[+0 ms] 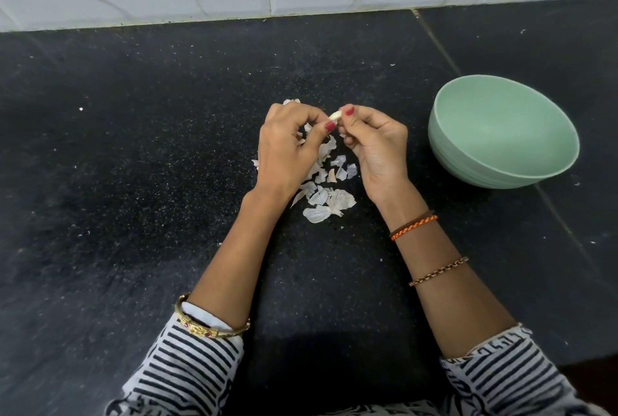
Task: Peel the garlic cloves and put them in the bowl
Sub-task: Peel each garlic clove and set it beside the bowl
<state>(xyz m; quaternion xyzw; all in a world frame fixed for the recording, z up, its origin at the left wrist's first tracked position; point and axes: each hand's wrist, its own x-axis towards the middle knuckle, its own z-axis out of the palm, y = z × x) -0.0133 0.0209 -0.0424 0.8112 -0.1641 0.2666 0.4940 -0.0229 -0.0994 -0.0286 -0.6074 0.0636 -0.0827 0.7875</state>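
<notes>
Above papery white skins (329, 203), both hands' (287, 148) (374, 144) grips pinch a smooth garlic clove (335, 115) beside the round bowl (468, 161).

Bare counter (401, 148) separates hands (334, 144) from bowl (501, 134).

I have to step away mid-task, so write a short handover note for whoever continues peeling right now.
Hands: left hand and right hand both pinch one small pale garlic clove between them, above the black stone counter.
Things: pale green round bowl stands to the right; no cloves visible inside. White papery garlic skins lie piled under the hands.
Done: skins shed.
Left: finish this clove, drop it in the bowl.
</notes>
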